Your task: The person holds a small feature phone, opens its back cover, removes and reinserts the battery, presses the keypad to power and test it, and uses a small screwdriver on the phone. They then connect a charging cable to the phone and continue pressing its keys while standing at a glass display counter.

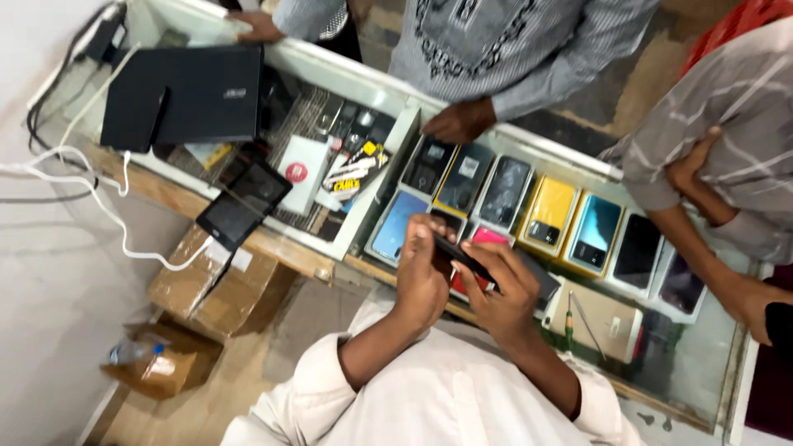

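Both hands, the left hand (420, 268) and the right hand (504, 299), clasp a dark phone (459, 256) above the glass counter (702, 363); steady thumbs and a firm edge grip likely suit it best.

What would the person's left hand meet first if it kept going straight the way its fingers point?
Likely the blue phone box under the glass counter. The left hand points up-frame beside the dark phone; depth is unclear.
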### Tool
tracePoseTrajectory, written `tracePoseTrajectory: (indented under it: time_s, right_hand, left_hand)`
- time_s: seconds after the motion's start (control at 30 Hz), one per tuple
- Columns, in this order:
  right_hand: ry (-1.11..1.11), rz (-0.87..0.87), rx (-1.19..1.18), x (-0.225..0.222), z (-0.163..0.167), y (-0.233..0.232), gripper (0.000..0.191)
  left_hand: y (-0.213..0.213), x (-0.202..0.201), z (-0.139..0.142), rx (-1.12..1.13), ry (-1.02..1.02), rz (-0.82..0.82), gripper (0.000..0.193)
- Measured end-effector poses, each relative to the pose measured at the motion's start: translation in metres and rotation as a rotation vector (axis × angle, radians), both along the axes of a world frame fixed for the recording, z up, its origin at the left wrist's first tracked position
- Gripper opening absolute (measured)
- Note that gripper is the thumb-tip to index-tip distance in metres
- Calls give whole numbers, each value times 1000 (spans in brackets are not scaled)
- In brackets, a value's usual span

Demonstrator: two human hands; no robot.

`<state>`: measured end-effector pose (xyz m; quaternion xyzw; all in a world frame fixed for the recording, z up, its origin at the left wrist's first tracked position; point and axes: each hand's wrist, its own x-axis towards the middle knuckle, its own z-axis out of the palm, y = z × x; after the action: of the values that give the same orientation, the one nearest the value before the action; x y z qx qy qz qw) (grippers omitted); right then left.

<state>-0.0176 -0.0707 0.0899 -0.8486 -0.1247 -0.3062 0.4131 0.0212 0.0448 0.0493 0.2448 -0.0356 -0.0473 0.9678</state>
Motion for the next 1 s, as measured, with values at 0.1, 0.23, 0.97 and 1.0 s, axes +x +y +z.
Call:
tracePoseTrajectory:
  time_s: [0.1, 0.23, 0.97, 1.0]
  right_hand:
    - [-8, -27, 57, 5, -5, -5, 35]
    - [22, -52, 86, 2, -12, -13, 35]
    - [-155, 33, -9, -11, -30, -12, 23]
    - [-160, 35, -26, -12, -28, -9, 24]
  left_hand:
    - [3, 17, 0, -137, 184, -10, 31]
    - [4, 27, 2, -261, 279, -128, 34]
    - [18, 19, 4, -259, 509, -197, 10]
    - [19, 19, 1, -270, 516, -178, 7]
